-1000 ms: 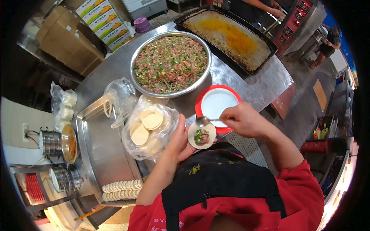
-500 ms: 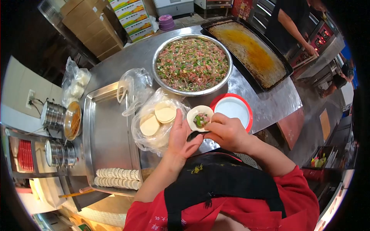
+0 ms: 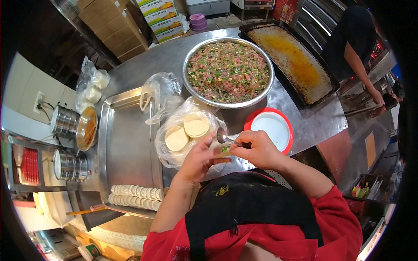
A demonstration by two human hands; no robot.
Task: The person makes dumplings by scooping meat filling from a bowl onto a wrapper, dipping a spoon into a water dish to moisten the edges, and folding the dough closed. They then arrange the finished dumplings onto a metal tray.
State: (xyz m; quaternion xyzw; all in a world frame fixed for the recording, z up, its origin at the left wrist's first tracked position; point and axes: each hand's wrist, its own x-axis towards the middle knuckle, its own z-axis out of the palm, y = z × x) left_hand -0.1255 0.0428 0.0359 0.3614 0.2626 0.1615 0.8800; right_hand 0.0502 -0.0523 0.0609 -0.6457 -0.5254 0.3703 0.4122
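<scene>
A round dumpling wrapper (image 3: 223,152), pale and folded over green and pink filling, is pinched between the left hand (image 3: 198,158) and the right hand (image 3: 257,150). A metal spoon (image 3: 222,137) is also gripped by the right hand. It is held over the counter (image 3: 313,119), near the red bowl (image 3: 285,126).

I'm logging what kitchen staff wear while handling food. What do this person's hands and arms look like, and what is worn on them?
Both hands are bare: no gloves show on the left hand or the right hand. The forearms are uncovered; red sleeves begin near the elbows. A black apron with a small yellow mark covers the chest.
</scene>
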